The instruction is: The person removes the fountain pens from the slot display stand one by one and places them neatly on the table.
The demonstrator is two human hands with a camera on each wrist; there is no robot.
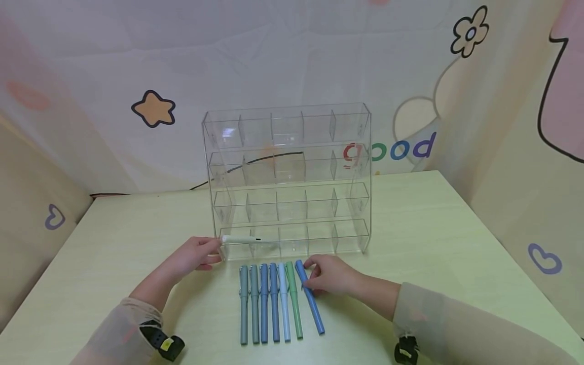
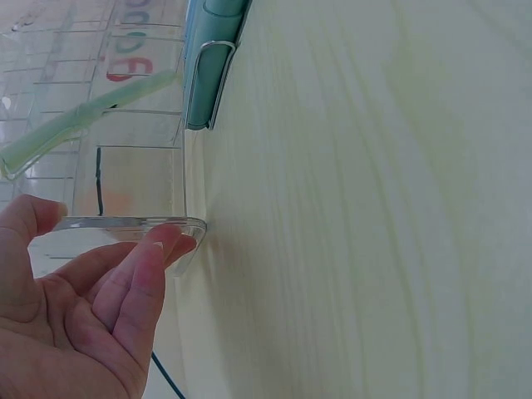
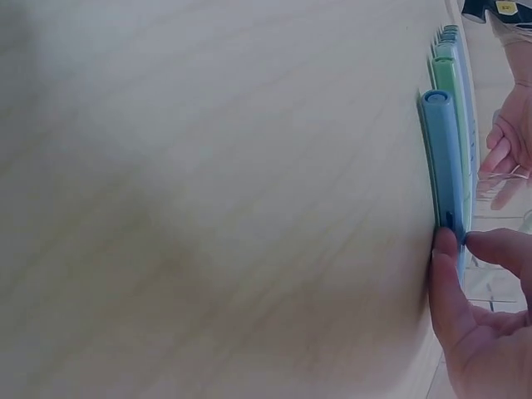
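A clear acrylic pen rack (image 1: 292, 204) with stepped rows of compartments stands upright on the table. My left hand (image 1: 201, 253) grips the front edge of its lower left side panel, thumb on one face and fingers on the other in the left wrist view. A whitish pen (image 1: 239, 239) lies across the left part of the rack's lowest row. My right hand (image 1: 332, 275) pinches a blue pen (image 1: 312, 304) between thumb and finger near its clip end; this pen lies slanted on the table. Beside it a green pen (image 1: 295, 306) lies apart from both my hands.
Left of the green pen lie a light blue pen (image 1: 284, 309), darker blue pens (image 1: 275, 309) and grey-green pens (image 1: 244, 309), side by side in front of the rack. Behind the pale table (image 1: 410, 218) hangs a printed cloth (image 1: 296, 56), with more cloth at both sides.
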